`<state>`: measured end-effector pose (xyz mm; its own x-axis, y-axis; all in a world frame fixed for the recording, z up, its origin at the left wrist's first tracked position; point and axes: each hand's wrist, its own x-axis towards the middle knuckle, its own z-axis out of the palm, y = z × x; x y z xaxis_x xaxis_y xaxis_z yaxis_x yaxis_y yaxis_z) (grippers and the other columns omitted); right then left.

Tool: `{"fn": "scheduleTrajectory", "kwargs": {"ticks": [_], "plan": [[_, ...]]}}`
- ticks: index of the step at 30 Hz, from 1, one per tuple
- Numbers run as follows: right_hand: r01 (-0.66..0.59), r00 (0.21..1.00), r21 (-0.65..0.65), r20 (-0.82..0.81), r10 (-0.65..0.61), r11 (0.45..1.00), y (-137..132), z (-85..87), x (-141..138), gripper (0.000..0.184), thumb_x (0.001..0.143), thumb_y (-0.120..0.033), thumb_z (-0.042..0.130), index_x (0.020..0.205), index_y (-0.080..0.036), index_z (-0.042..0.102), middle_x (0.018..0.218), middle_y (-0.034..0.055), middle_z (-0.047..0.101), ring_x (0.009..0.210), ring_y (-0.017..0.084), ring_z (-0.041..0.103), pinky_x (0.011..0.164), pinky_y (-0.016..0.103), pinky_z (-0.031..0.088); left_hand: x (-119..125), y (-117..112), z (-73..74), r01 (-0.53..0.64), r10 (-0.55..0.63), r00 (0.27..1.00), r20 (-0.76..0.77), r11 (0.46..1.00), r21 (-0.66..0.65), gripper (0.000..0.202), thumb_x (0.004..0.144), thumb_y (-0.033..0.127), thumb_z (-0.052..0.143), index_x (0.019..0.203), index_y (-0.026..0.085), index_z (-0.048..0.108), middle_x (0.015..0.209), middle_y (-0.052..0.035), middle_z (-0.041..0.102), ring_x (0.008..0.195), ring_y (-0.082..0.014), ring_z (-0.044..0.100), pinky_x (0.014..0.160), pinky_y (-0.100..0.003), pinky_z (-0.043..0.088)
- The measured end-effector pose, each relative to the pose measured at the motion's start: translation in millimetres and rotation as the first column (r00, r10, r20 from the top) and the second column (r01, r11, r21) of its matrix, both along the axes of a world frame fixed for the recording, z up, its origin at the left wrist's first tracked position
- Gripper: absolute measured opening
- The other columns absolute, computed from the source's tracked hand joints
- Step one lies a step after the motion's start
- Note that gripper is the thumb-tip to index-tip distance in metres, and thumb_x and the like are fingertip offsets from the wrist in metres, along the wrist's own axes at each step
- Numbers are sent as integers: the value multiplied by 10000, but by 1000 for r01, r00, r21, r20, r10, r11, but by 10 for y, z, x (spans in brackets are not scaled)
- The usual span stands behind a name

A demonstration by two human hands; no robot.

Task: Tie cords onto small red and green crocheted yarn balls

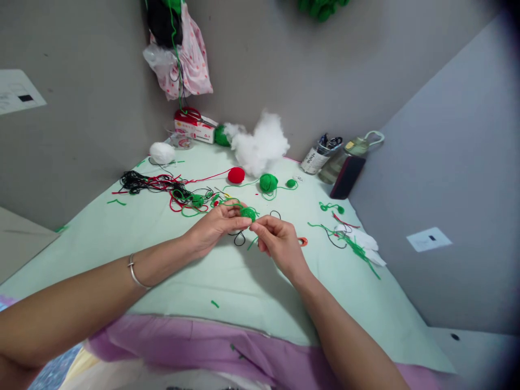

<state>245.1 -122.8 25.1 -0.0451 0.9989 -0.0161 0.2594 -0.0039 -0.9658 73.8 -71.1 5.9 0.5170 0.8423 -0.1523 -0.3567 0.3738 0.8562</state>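
Observation:
Over the middle of the table, my left hand (219,222) is closed around a small green knitted or crocheted piece (247,214), held between thumb and fingers. My right hand (276,235) pinches at the piece's right edge with thumb and forefinger; whatever thin thing sits between those fingertips is too small to make out. A green strand hangs just below the fingers. Beneath the hands lie loops of black cord (239,238), and an orange-handled tool (303,241) shows partly from behind my right hand.
Behind the hands are a red yarn ball (236,175), a green yarn ball (268,183) and white stuffing (262,143). Tangled black yarn (138,182) lies left. Scissors (190,115) rest on a box. A pen cup (317,155), bottle (335,162) and phone (348,177) stand back right.

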Motion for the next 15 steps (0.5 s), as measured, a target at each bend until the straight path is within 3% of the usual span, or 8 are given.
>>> {"fn": "scheduleTrajectory", "kwargs": {"ticks": [5,10,13,15], "plan": [[-49,998,-27,-49,48,998,7,-8,14,278,878,-428,655,789,-165,636,484,-61,501,439,65,375,458,217,292,-33,47,87,-69,71,994,80,997,-26,329,799,212,802,1105,151,701,986,-51,700,916,-140,664,831,-248,521],[-22,996,-17,-91,20,1000,8,-17,31,301,861,-454,684,791,-165,643,474,-60,495,441,69,379,453,218,294,-193,273,126,-226,236,946,224,972,-72,140,851,102,716,992,108,708,876,-40,694,848,-125,686,855,-252,564],[17,995,-4,-98,-17,1000,11,-20,39,317,859,-476,690,795,-168,643,482,-55,501,448,72,384,453,218,293,-301,366,182,-281,302,910,284,953,-113,119,862,50,669,954,120,696,797,4,637,617,-39,584,681,-168,546],[40,994,3,-98,-39,999,14,-28,38,323,854,-483,697,792,-171,640,485,-53,504,448,72,381,454,218,292,-327,352,222,-274,287,922,259,958,-84,85,875,77,658,938,120,695,798,11,604,487,6,426,480,-108,413]]}}
